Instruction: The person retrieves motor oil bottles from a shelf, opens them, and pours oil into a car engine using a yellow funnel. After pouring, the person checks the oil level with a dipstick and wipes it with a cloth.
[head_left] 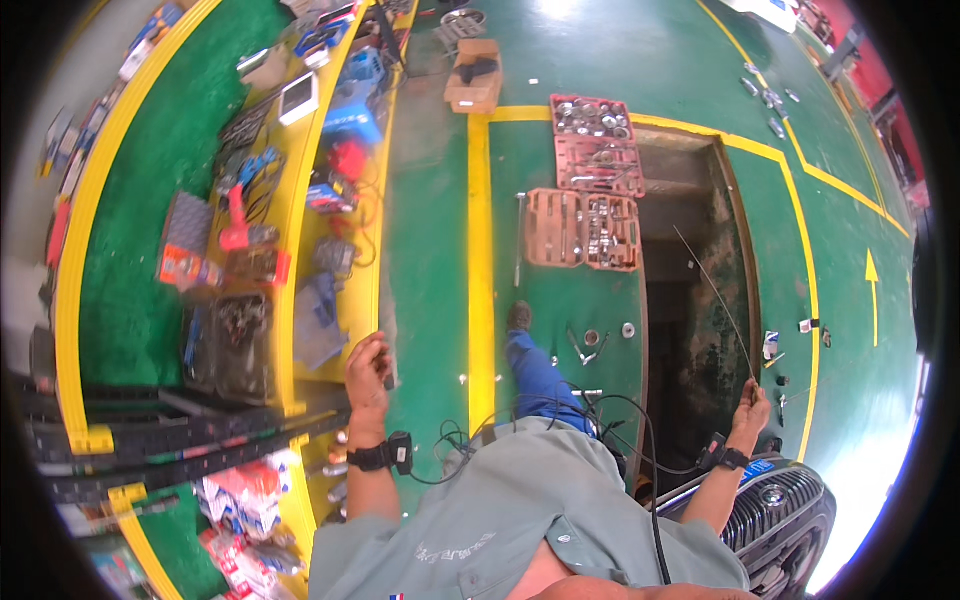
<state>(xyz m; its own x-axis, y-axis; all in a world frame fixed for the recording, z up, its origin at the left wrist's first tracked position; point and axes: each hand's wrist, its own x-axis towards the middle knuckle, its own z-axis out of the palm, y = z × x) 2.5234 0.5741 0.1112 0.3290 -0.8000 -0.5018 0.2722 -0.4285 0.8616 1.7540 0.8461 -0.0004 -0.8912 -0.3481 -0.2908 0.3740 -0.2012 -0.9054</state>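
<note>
In my right hand (750,412) is one end of a long thin rod (715,292). Its fingers are pinched around that end, and the rod slants up and left over the open floor pit (672,330). My left hand (370,368) hangs out to the left beside the yellow shelving (362,290), its fingers loosely bent with nothing visible in them. Each wrist wears a black strapped device. Below my right forearm is the dark front grille (775,520) of a vehicle.
Two open red socket-set cases (597,148) (555,228) lie left of the pit, with loose tools (585,345) nearer me. A cardboard box (473,78) stands farther off. Tools and boxes crowd the left shelves. Black cables (610,400) loop at my waist.
</note>
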